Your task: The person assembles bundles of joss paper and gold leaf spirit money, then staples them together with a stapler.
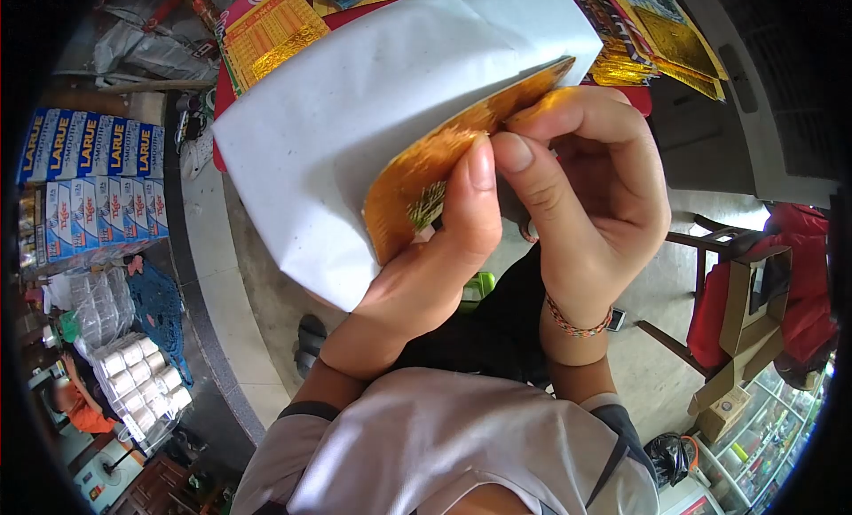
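A gold foil paper sheet (413,173), bent into a curve and with a greenish printed patch, stands on edge over a white-covered block (311,133). My left hand (444,231) grips it from below, thumb pressed on the gold side; the other fingers are mostly hidden behind it. With thumb and index finger pinched together at the sheet's near edge, my right hand (595,178) meets the left thumb tip. A woven bracelet (577,324) circles my right wrist.
More gold papers (275,36) lie at the far left of a red table (637,100), and another gold stack (661,36) at its far right. Beer cartons (93,147) are piled left. A cardboard box (754,311) stands right. A person in orange (87,413) is lower left.
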`<state>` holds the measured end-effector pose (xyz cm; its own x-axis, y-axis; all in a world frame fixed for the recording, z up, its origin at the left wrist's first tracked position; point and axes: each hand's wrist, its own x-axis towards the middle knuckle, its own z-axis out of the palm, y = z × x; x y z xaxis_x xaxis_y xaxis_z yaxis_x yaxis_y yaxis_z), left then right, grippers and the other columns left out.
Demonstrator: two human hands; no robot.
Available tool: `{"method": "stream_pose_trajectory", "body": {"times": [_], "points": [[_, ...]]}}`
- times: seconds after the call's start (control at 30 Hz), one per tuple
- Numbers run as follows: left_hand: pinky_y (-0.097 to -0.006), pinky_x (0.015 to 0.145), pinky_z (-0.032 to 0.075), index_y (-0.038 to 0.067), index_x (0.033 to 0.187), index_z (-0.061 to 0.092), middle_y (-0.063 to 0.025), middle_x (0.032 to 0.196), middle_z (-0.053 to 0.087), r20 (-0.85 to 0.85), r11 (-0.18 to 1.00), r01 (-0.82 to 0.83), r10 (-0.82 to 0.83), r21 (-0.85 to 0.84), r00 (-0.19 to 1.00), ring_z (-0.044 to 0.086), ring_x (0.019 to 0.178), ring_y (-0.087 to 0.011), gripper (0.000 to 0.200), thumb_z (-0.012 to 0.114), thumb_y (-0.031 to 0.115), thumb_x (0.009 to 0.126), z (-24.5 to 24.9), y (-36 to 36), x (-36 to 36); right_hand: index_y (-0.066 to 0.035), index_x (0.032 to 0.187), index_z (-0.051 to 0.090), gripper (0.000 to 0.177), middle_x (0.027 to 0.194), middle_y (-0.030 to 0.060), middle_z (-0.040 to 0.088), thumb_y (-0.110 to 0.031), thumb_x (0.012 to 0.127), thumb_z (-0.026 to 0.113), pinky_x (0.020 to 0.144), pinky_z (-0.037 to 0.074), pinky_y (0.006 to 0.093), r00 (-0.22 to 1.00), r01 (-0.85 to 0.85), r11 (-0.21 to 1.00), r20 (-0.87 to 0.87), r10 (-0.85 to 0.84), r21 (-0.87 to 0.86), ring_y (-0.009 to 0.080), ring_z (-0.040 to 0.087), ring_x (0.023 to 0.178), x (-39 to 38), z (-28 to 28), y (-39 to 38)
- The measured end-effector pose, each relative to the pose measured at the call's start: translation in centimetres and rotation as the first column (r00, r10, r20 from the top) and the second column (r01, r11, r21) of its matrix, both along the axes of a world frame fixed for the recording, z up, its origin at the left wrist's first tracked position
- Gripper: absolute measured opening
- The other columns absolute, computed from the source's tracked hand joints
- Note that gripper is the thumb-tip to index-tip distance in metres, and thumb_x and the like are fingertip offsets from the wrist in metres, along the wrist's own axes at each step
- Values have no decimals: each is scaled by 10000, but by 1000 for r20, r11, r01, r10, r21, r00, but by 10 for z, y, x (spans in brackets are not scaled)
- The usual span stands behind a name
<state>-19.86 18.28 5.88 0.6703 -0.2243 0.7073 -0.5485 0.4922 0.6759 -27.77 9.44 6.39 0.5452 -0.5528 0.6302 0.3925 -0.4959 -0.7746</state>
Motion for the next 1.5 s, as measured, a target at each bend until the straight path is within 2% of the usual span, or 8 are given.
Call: {"method": "stream_pose_trajectory", "body": {"times": [0.17,0.8,1.1,1.2,1.27,1.33,1.4,1.5], "points": [[-259,756,509,-51,998,644,-105,971,662,-32,999,33,-33,-1,999,646,866,-177,213,669,1,792,1,1,-2,44,945,566,208,916,64,586,79,777,685,574,422,145,996,48,996,-73,-42,74,72,565,734,-2,6,4],[-254,734,504,-34,991,642,-76,935,662,-149,989,146,-147,-14,978,633,831,-143,194,664,12,803,5,-7,-2,48,959,579,215,864,52,617,68,778,694,652,455,179,980,128,985,-168,-107,116,83,575,745,-5,10,9],[-252,740,498,-23,981,639,-59,919,656,-204,991,135,-134,-11,970,621,816,-125,189,667,-15,794,2,-4,-3,61,969,554,217,889,97,613,93,785,664,689,463,212,983,89,994,-157,-97,-57,116,578,760,-9,9,9],[-257,773,492,-18,1062,597,-59,962,638,-232,980,162,-186,-117,955,605,852,-118,287,669,-42,786,-1,-3,-3,55,964,532,218,903,123,602,91,784,650,690,462,226,997,74,994,-10,-75,-85,138,568,752,-9,9,9],[-361,976,416,6,1313,372,-128,1207,511,-300,960,229,-172,164,938,518,1113,-216,530,582,-49,830,1,8,-1,44,960,520,223,906,137,597,95,776,635,703,453,229,985,137,987,112,-128,-83,147,554,755,-12,13,12],[-355,978,414,26,1302,409,-119,1197,530,-325,969,223,-178,106,929,531,1098,-207,487,574,-11,845,0,3,-3,30,944,527,236,900,143,599,35,758,672,722,452,264,986,135,991,95,-136,10,166,548,753,-17,20,12],[-342,980,406,34,1290,437,-116,1201,543,-600,993,118,-108,-23,793,537,1094,-199,441,562,54,867,1,1,-3,10,923,570,299,909,139,600,-67,688,738,752,452,321,988,155,918,35,-153,-366,222,560,798,-20,23,-7],[-336,968,407,-1,1261,463,-117,1199,557,-624,973,221,-214,-67,752,544,1088,-197,389,515,137,902,6,8,3,-43,932,638,376,988,108,606,-193,628,801,848,443,371,953,229,734,-7,-303,-639,280,564,933,-15,24,-8]]}}
